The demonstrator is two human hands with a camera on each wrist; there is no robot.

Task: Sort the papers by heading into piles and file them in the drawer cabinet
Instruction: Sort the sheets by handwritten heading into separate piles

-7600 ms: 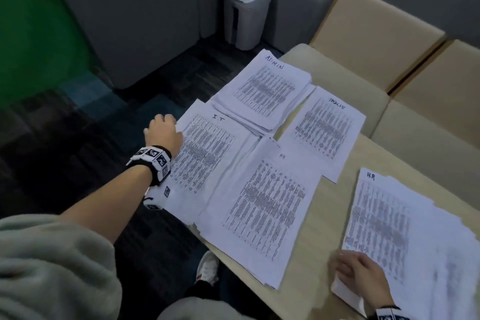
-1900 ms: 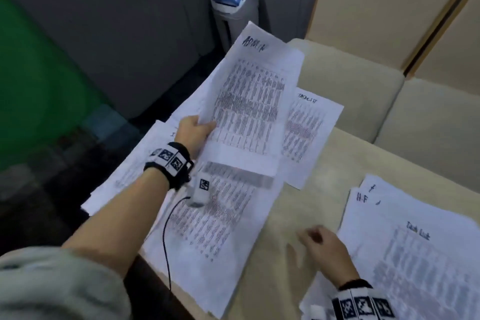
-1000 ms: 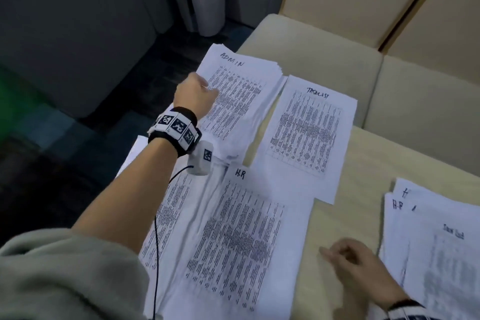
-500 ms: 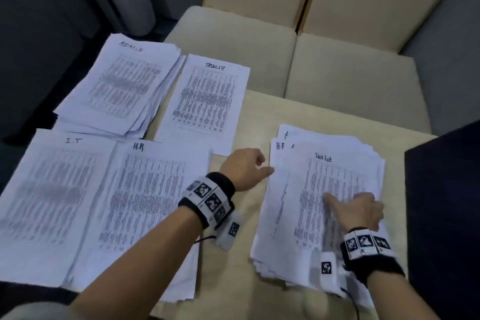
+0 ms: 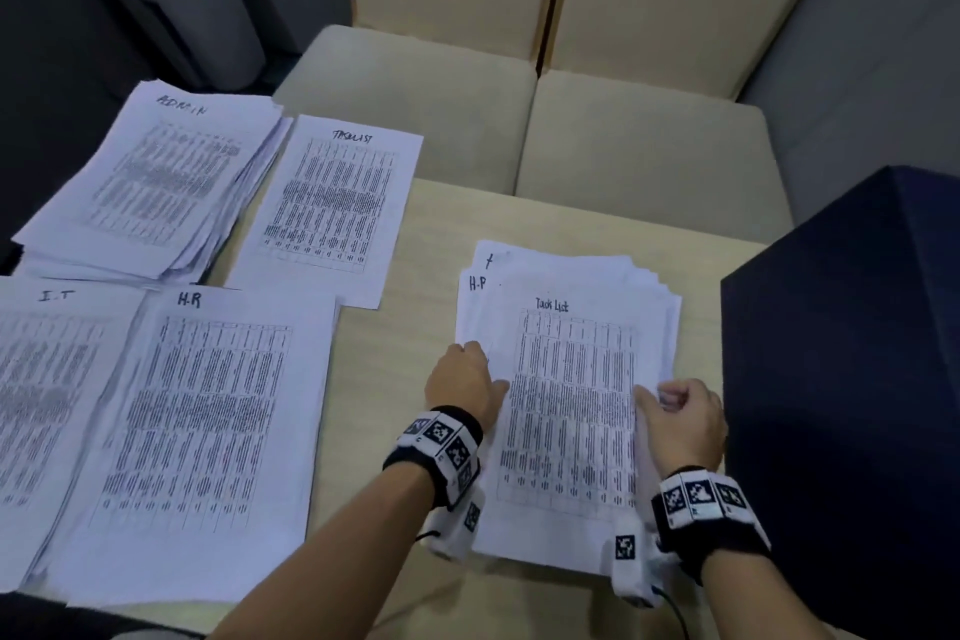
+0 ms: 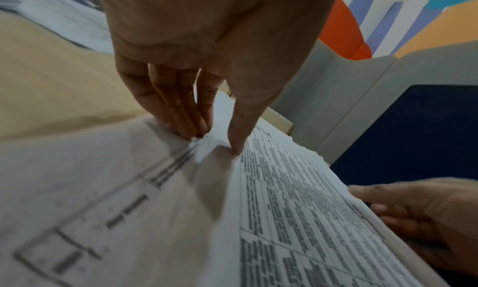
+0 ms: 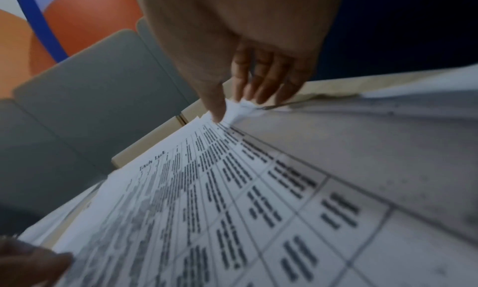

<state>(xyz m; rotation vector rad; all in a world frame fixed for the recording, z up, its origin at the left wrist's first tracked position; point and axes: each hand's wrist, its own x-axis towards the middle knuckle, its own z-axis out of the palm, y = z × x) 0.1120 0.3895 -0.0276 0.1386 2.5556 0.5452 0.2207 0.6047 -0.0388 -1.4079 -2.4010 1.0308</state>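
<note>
Piles, five: four point(image 5: 202, 411) sorted, one unsorted point(image 5: 571, 411).

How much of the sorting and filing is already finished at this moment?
Partly sorted: piles headed ADMIN, TASKLIST, I.T and H.R lie on the table. In hand: the left hand and right hand pinch the Task List sheet atop the unsorted stack. Left: that stack, then all the filing.
</note>
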